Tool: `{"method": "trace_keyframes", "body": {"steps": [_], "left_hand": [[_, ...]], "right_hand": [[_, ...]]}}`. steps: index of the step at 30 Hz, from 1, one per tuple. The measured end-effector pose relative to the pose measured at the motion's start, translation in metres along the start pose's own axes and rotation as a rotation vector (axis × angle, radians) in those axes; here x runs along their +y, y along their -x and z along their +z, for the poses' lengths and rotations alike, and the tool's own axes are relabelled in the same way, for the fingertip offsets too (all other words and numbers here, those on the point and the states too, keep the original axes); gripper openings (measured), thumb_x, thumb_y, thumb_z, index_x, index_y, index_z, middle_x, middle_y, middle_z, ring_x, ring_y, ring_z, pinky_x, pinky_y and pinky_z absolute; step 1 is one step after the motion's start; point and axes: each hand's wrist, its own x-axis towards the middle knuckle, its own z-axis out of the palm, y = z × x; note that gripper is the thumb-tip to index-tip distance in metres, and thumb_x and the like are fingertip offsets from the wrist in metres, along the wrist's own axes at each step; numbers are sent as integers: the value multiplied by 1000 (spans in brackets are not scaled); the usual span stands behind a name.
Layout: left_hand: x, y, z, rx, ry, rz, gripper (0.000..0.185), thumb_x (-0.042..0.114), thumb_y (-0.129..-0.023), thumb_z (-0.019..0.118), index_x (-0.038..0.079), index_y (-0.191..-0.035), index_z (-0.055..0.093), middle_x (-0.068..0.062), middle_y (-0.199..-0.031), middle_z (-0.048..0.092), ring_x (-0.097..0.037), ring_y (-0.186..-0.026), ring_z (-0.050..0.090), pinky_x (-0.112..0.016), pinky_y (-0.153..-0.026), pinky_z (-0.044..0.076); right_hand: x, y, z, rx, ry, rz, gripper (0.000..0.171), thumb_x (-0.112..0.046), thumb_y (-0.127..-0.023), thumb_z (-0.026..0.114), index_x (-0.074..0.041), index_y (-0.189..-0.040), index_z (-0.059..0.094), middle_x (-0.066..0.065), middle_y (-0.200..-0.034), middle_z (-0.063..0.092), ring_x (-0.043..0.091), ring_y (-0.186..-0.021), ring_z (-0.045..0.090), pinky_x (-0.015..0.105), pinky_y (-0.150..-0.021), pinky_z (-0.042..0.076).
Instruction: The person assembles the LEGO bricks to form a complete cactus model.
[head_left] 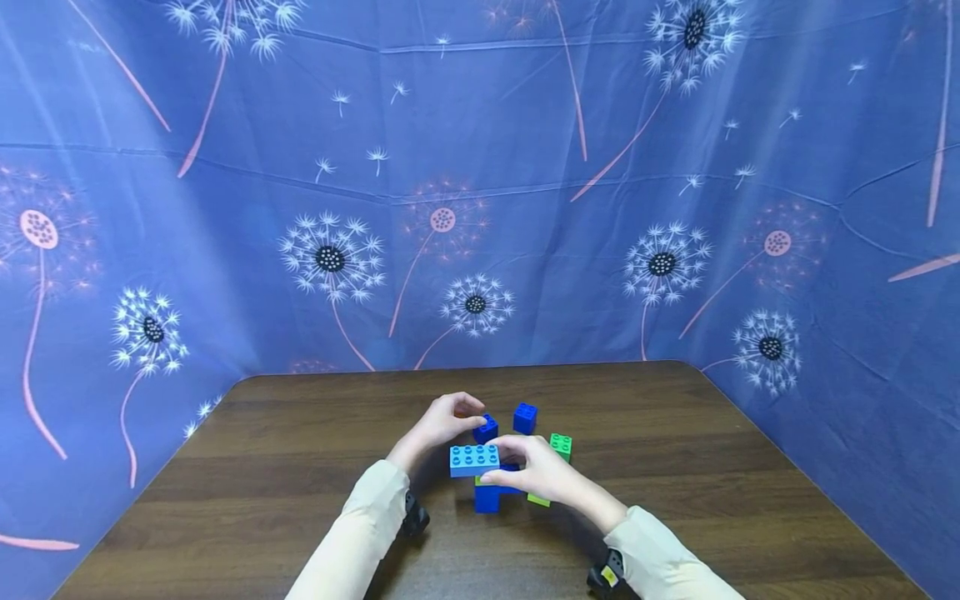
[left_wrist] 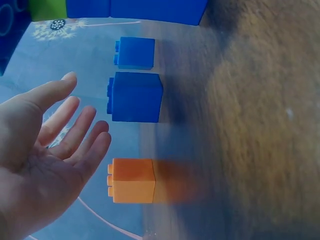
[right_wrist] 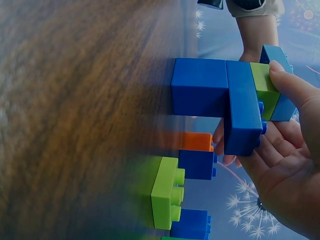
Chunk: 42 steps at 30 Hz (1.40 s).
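**Right hand holds a block stack; left hand open over loose blocks**

A stack of joined blocks [head_left: 487, 479] stands on the wooden tabletop [head_left: 675, 467], near the middle of its width and closer to the near edge than the far one. Its top piece is a light blue block [head_left: 474, 459] with two rows of studs; under it the right wrist view shows a lime green layer [right_wrist: 264, 90] and dark blue blocks [right_wrist: 220, 95] that reach down to the wood. The right hand [head_left: 543, 475] grips this stack from the right, with the thumb pressed on the upper layers and the fingers [right_wrist: 280, 145] curled round the far side.

Just beyond the stack, toward the far edge, the left hand [head_left: 442, 425] hovers with its fingers [left_wrist: 75, 130] spread and relaxed, the palm bare. Close to its fingertips sit a small dark blue block [left_wrist: 136, 97] and an orange block [left_wrist: 132, 180], both on the table; I cannot tell whether the fingers touch either one. A second dark blue block [head_left: 525, 417] stands a little further right, and a green block [head_left: 560, 444] lies just beside the right hand's knuckles.

Cream sleeves [head_left: 360, 533] cover both forearms. A blue cloth with dandelion print [head_left: 480, 208] hangs behind and at both sides of the table.
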Motion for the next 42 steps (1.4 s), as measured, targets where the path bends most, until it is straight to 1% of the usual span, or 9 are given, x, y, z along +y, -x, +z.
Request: {"method": "trace_keyframes", "body": {"steps": [9,14,19,21,26,30,33,37,42], "left_hand": [[-2,-3,6,-34,-5,3,33,13,-84,70,-3,-111,60,-20,-106,65,-33,-97,63,-43,-86,51],[-7,-5,9,-41,-17,-20,37,12,-82,72,-3,-113,59,-19,-107,65,-32,-98,63,-42,-86,50],[-11,-6,10,-36,-48,-44,38,14,-81,73,-2,-112,59,-16,-104,66,-28,-94,64,-40,-83,52],[-11,-5,9,-38,-55,-70,37,16,-81,73,0,-112,61,-15,-103,66,-28,-93,64,-40,-83,52],[-13,-3,9,-62,-54,-98,33,16,-82,72,2,-110,63,-15,-101,67,-28,-94,63,-41,-82,53],[-13,0,6,-83,-61,-84,30,13,-83,70,1,-111,64,-15,-103,67,-29,-96,63,-43,-84,52],[-12,1,3,-101,-69,-64,29,9,-84,68,-1,-111,64,-17,-103,67,-31,-97,64,-43,-85,51],[-12,3,1,-115,-75,-53,30,6,-84,66,-2,-113,63,-18,-104,67,-31,-98,64,-43,-86,51],[-14,4,2,-109,-91,-64,37,13,-82,71,-1,-115,62,-17,-103,66,-29,-94,63,-43,-84,52]], "right_hand": [[0,0,1,-9,-5,10,39,-32,-86,67,-10,-117,61,0,-100,71,12,-94,66,25,-83,52],[0,1,0,-2,0,17,40,-34,-86,67,-12,-119,61,-1,-101,71,13,-96,66,27,-84,52],[1,1,0,3,-9,18,38,-32,-85,67,-12,-118,61,-1,-100,71,14,-95,66,32,-85,52],[2,1,1,3,-15,19,38,-31,-85,68,-12,-117,61,-1,-100,71,13,-95,66,34,-85,52],[2,1,2,-5,-26,19,37,-31,-85,68,-12,-116,62,-1,-99,71,10,-93,66,28,-84,52],[2,1,2,-5,-28,29,38,-30,-85,68,-12,-117,61,-1,-100,71,11,-94,66,28,-84,52],[-6,2,1,-3,-21,43,36,-26,-86,67,-11,-118,61,2,-102,70,15,-95,66,30,-84,52],[-26,5,-2,-7,-31,51,32,-21,-87,67,-6,-115,61,6,-101,70,18,-93,67,26,-82,52],[-36,8,-5,-16,-42,42,33,-20,-87,66,-5,-116,61,7,-101,70,20,-93,67,27,-82,52]]}}
